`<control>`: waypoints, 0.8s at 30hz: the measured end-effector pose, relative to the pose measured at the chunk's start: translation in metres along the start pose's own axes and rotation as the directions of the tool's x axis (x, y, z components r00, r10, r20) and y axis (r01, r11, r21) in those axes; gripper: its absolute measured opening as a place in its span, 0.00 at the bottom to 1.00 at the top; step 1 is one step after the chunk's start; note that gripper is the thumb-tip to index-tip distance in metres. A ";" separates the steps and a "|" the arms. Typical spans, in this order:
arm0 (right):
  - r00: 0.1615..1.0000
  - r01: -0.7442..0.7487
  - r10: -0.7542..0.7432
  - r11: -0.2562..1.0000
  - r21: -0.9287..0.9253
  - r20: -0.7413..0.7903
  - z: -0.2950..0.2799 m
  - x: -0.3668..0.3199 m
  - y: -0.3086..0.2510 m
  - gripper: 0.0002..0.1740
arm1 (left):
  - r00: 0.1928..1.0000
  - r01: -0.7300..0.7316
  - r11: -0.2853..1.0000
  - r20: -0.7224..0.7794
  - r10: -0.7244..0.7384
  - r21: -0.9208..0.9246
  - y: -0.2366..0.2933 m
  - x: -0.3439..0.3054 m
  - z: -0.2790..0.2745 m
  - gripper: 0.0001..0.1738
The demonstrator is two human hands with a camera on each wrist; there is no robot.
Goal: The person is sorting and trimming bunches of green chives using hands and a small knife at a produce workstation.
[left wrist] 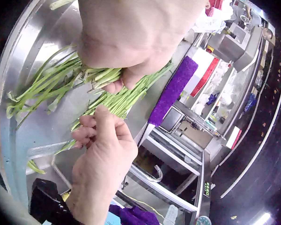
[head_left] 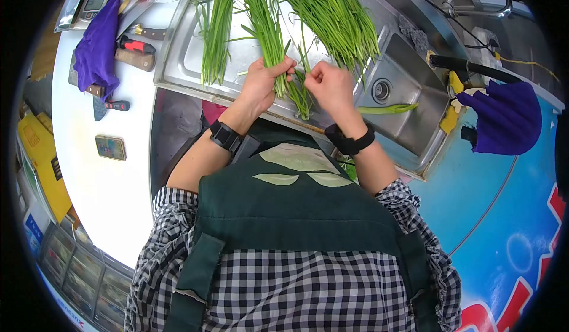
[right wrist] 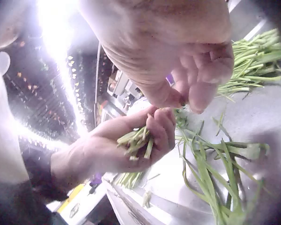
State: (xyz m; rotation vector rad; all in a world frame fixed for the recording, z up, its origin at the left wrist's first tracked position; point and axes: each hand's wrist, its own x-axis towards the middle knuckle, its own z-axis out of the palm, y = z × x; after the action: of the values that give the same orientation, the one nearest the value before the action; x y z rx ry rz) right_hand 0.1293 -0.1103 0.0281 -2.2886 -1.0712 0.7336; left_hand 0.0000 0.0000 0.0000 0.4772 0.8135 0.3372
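Observation:
A bunch of garlic chives (head_left: 265, 30) lies across my left hand (head_left: 258, 86), which grips it near the cut ends; the pale stalk ends (right wrist: 136, 139) poke out of the fist in the right wrist view. Close beside it, my right hand (head_left: 333, 86) has its fingers curled, thumb and forefinger pinched together at a thin chive blade. Loose leaves and trimmings (head_left: 302, 104) lie below both hands near the sink's front edge. To the left is a smaller bundle of chives (head_left: 218, 36), and a large heap (head_left: 335, 21) spreads at the back right.
The steel drainboard (head_left: 186, 56) joins a sink basin (head_left: 409, 83), with a long green leaf (head_left: 388, 109) across its edge. Knives (head_left: 135, 58), a purple cloth (head_left: 98, 47) and a phone (head_left: 111, 147) lie on the white counter. Another purple cloth (head_left: 504, 119) and yellow gloves (head_left: 451, 104) are right.

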 end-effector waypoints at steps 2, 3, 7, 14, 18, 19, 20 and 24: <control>0.947 0.276 -0.303 0.937 -0.214 -0.105 0.007 -0.011 -0.004 0.07 | 1.000 -0.004 0.997 0.006 0.004 0.072 0.000 0.002 0.000 0.07; 0.950 0.271 -0.295 0.941 -0.203 -0.099 0.011 -0.018 -0.005 0.07 | 1.000 0.006 0.997 -0.005 -0.005 0.077 -0.002 -0.001 0.000 0.07; 0.911 0.362 -0.408 0.862 -0.353 -0.061 0.022 -0.030 -0.015 0.07 | 0.995 0.097 0.984 -0.034 -0.093 0.151 -0.001 0.001 0.001 0.08; 0.971 0.215 -0.196 0.968 0.131 -0.139 0.017 -0.037 -0.016 0.11 | 0.994 0.110 0.992 0.007 -0.110 0.056 -0.005 0.003 -0.007 0.07; 0.933 -0.359 0.261 0.727 0.586 0.248 0.014 -0.022 0.003 0.12 | 0.993 0.121 0.992 0.008 -0.122 0.032 0.000 -0.001 -0.006 0.06; 0.935 -0.355 0.258 0.729 0.585 0.245 0.013 -0.019 0.001 0.12 | 0.993 0.118 0.993 0.011 -0.118 0.031 0.000 0.000 -0.007 0.06; 0.923 -0.382 0.239 0.653 0.654 0.300 0.013 -0.017 0.000 0.13 | 0.993 0.109 0.993 0.042 -0.111 0.044 -0.001 0.000 -0.009 0.07; 0.923 -0.383 0.198 0.540 0.750 0.330 0.021 -0.013 0.001 0.12 | 0.992 0.117 0.993 0.045 -0.118 0.032 -0.001 -0.007 -0.006 0.07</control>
State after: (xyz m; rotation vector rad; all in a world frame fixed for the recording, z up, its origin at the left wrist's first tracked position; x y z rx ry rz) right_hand 0.1090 -0.1165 0.0157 -1.5814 -0.2586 1.3012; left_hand -0.0089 -0.0025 0.0008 0.4607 0.7985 0.2051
